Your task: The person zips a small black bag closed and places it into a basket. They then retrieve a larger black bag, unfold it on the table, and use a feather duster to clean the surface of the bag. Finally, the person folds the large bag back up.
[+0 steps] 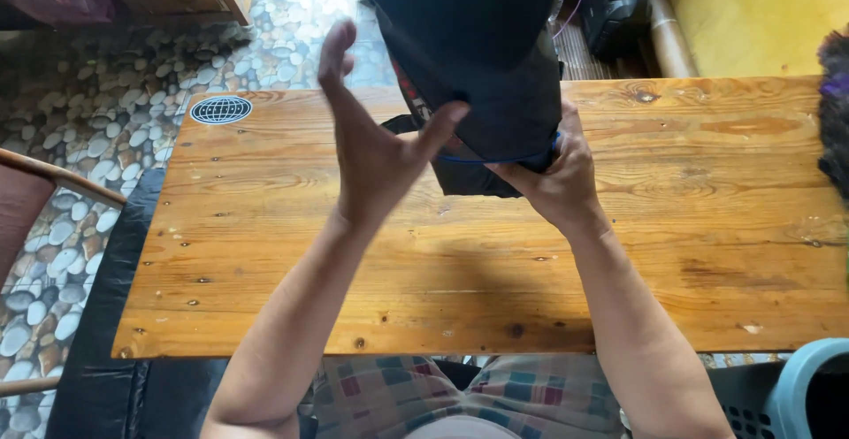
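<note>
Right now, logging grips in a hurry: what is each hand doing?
Left hand: open, fingers spread, thumb touching the dark garment.
Right hand: closed, gripping the garment's lower edge above the wooden table.

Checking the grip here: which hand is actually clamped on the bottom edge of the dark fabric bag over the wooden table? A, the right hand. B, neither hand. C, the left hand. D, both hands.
A: the right hand grips the dark bag at its lower edge, while the left hand is open, only its thumb against the fabric.
</note>
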